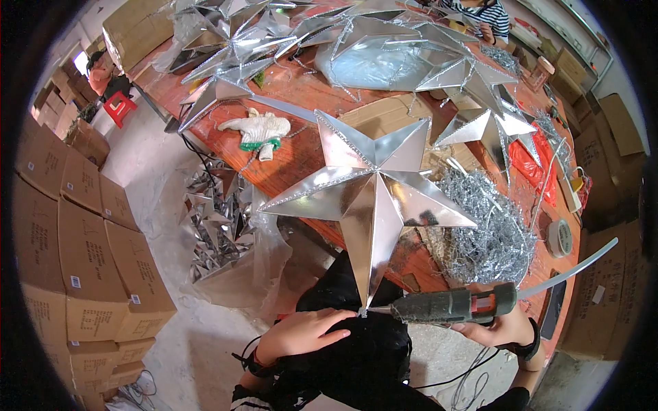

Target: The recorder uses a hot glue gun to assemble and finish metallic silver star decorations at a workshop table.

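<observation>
"Brown cardboard boxes stand stacked along the left side of the room, beside the orange-red table. What crowds the work?"

"Plenty. More silver stars cover the far end, with a bulging clear plastic bag among them. A white glove with a green cuff lies nearer, left of the big silver star."

"Where exactly is that star?"

"Front and centre, over the near edge of the table, its longest arm pointing down past the edge towards the person's lap."

"And the hands?"

"The right hand is closed around a dark glue gun, nozzle at that lowest tip. The left hand is beside the tip, forefinger and thumb a little apart; whether they touch it, I can't quite tell."

"Anything in the gun's way?"

"A heap of silver tinsel sits just beyond it, and its pale glue stick juts out below a roll of tape. A bag of star pieces fills the floor left of the table."

"Anyone else?"

"Someone in a striped top at the far end."
</observation>
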A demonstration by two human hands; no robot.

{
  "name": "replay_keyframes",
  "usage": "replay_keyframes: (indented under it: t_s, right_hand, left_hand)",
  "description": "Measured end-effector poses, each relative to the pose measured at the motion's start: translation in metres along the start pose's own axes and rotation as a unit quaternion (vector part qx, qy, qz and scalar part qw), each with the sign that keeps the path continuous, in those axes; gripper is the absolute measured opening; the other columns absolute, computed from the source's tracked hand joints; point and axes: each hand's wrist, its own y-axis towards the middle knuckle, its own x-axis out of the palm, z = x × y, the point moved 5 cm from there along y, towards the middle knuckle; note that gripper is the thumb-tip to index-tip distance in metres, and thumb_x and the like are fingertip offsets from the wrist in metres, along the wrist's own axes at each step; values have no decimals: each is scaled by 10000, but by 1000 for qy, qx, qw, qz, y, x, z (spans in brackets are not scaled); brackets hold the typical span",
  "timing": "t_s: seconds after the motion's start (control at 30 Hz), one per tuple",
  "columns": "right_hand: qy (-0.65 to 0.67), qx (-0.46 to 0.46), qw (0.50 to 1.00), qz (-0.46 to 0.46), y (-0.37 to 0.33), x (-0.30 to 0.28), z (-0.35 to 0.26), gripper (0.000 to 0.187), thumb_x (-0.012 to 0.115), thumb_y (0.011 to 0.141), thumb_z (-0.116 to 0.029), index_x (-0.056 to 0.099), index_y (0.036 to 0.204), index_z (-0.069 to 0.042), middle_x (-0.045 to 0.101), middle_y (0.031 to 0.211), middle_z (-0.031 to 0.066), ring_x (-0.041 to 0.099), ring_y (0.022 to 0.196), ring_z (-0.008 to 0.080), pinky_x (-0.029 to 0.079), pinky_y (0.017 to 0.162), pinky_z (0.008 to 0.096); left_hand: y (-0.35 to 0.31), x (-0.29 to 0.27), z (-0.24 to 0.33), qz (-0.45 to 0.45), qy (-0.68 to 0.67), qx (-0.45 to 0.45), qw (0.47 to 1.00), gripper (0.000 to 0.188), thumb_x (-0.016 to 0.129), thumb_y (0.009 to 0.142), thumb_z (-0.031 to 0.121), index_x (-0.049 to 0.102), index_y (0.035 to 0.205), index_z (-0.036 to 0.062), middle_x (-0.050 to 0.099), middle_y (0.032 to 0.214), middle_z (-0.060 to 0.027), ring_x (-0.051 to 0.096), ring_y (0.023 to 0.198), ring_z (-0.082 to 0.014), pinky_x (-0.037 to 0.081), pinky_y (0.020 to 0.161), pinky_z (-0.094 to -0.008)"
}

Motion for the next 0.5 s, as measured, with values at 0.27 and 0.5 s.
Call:
replay_keyframes:
  t_s: [0.27,0.5]
  right_hand:
    - [4,8,1000,-5,-2,2,8,217,741,710,-159,629,828,-15,589,692,82,566,495,182,405,445,273]
    - [-7,1,1000,-6,-2,3,8,208,746,704,-145,634,819,-12,585,684,82,565,486,189,397,436,274]
  left_hand:
    - [2,-7,-1,37,21,-2,999,389,528,900,314,467,1213,91,617,1007,-169,620,803,-334,504,667,-385]
    - [3,-4,-13,68,40,-22,997,439,532,892,327,452,1240,71,628,981,-155,598,904,-325,446,860,-413]
